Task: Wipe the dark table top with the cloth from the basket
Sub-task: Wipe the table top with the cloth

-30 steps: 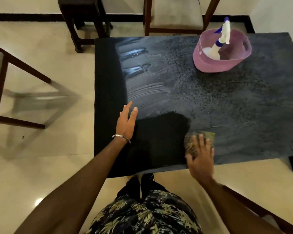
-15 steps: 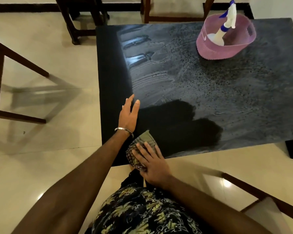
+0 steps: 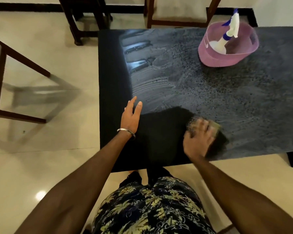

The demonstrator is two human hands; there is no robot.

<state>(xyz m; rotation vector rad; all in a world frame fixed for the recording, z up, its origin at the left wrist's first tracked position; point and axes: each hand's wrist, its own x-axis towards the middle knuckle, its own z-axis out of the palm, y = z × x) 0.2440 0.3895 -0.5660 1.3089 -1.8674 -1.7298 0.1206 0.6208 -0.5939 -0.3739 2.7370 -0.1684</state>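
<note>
The dark table top [image 3: 243, 102] fills the upper right, mostly filmed grey with spray droplets and wipe streaks. A clean black patch [image 3: 161, 135] lies at its near edge. My right hand [image 3: 198, 139], blurred by motion, presses a checked greenish cloth [image 3: 214, 126] flat on the table at the right end of that patch. My left hand [image 3: 131, 118], with a metal bangle on the wrist, rests flat and open on the table near the left edge. The pink basket [image 3: 227, 59] stands at the far right.
A white spray bottle [image 3: 227, 38] with a blue nozzle leans inside the basket. Wooden chairs stand at the far side [image 3: 178, 12], at the far left corner [image 3: 85, 19] and on the left [image 3: 15, 78]. Glossy cream floor tiles surround the table.
My right hand has swept the cloth from the near left part of the table, beside my left wrist, back rightward and a little away from me. My left hand has stayed in place.
</note>
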